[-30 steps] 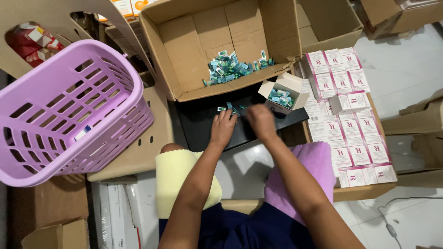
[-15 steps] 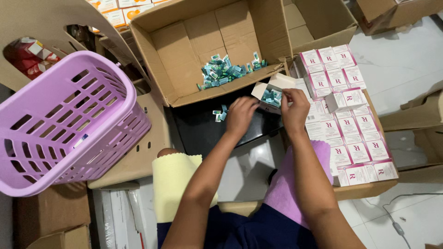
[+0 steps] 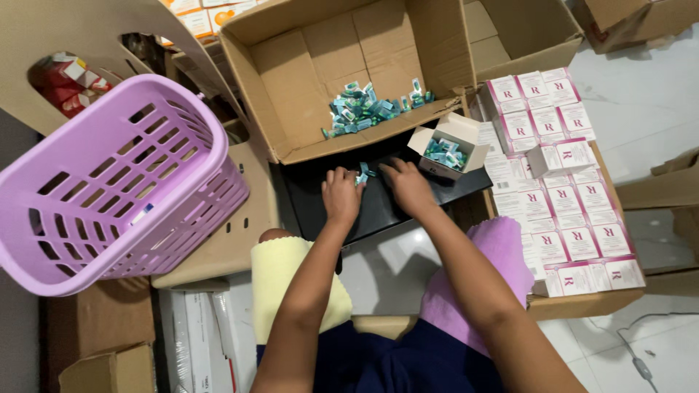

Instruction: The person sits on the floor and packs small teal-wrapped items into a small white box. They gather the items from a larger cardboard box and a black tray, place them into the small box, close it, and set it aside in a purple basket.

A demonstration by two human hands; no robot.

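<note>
My left hand and my right hand rest side by side on a black tray, fingers curled around a few small teal packets between them. Just right of my right hand stands a small open white carton with teal packets inside. Behind the tray a large open cardboard box lies tipped toward me, holding a heap of the same teal packets.
A lilac plastic basket tilts at my left. Several closed white and pink cartons fill a cardboard tray at my right. More cardboard boxes stand around. A yellow cloth and a pink cloth cover my knees.
My right hand left the small white carton and came back down to the tray beside my left hand. The carton now stands alone to the right.
</note>
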